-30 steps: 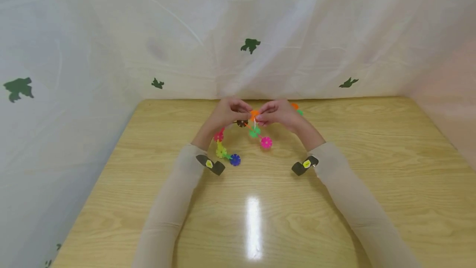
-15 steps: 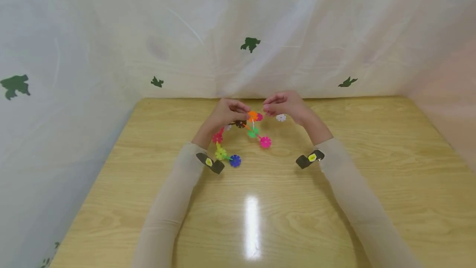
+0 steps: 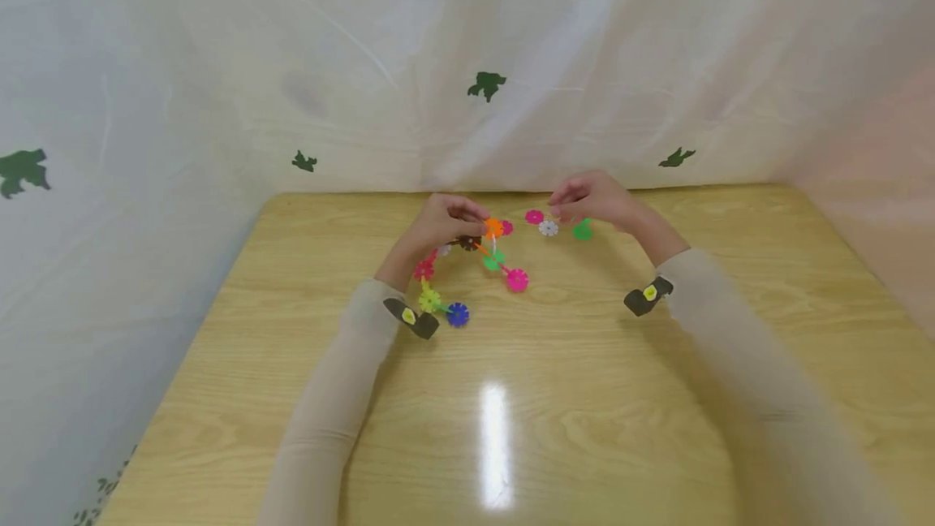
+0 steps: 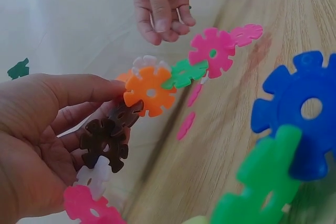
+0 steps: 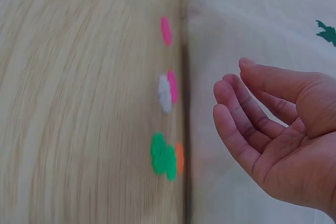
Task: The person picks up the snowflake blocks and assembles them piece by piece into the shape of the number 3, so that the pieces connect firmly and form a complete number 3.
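Note:
My left hand (image 3: 438,226) pinches a joined chain of notched plastic discs near an orange disc (image 4: 150,92). Down from it run brown (image 4: 104,145), white and pink discs, curving round to a green and a blue disc (image 4: 310,109). A branch with a green disc (image 4: 185,73) and a pink disc (image 4: 212,52) extends from the orange one. My right hand (image 5: 283,129) is empty, its fingers loosely bent, above the loose discs at the table's back edge. Among these are a white disc (image 5: 165,94) and green discs (image 5: 159,153).
Pink discs (image 3: 535,217) lie on the wooden table (image 3: 570,396) by its back edge, and an orange one (image 5: 180,158) shows beside the green ones. A pale curtain (image 3: 365,63) with green leaf-like shapes hangs behind the table.
My right hand has let go of the chain and moved right, over the loose discs, which have come into view. My left hand keeps its grip in nearly the same place.

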Demonstrator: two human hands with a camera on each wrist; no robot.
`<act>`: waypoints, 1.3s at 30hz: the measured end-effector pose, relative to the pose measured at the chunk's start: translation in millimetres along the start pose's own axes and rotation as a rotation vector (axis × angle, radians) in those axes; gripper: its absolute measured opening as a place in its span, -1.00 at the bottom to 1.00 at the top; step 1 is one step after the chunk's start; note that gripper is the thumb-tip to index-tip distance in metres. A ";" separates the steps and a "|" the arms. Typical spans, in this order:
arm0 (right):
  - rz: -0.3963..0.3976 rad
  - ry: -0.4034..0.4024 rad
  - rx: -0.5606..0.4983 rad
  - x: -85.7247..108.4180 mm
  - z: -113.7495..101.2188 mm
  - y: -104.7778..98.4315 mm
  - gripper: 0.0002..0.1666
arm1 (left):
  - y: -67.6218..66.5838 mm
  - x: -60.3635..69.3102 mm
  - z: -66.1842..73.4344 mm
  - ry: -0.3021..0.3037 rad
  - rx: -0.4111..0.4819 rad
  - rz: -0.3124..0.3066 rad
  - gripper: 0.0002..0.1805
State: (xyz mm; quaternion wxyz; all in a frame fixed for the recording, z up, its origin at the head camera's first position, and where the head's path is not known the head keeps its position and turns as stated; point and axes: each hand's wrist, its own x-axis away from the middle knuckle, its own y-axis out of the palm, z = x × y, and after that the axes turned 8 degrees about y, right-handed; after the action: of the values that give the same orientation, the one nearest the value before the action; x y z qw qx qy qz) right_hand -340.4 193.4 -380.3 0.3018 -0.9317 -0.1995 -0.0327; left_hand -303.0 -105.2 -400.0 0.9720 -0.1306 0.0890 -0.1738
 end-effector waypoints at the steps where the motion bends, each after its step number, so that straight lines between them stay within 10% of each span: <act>1: 0.002 -0.005 0.010 1.3 2.2 -2.8 -0.65 | 0.3 -0.1 0.1 0.000 0.002 -0.002 -0.78; 20: -0.098 -0.021 0.244 7.3 46.6 -22.6 -0.66 | 1.9 1.0 0.2 0.001 -0.008 -0.045 -0.76; 39: -0.141 -0.079 0.163 11.5 41.3 3.6 -0.73 | 2.9 0.1 0.0 0.010 0.008 -0.061 -0.76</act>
State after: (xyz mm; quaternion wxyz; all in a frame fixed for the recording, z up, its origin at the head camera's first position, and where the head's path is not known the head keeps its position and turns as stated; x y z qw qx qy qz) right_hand -330.9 218.6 -413.9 0.3653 -0.8883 -0.2783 -0.0010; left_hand -302.0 -102.7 -400.8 0.9663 -0.1287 0.0891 -0.2045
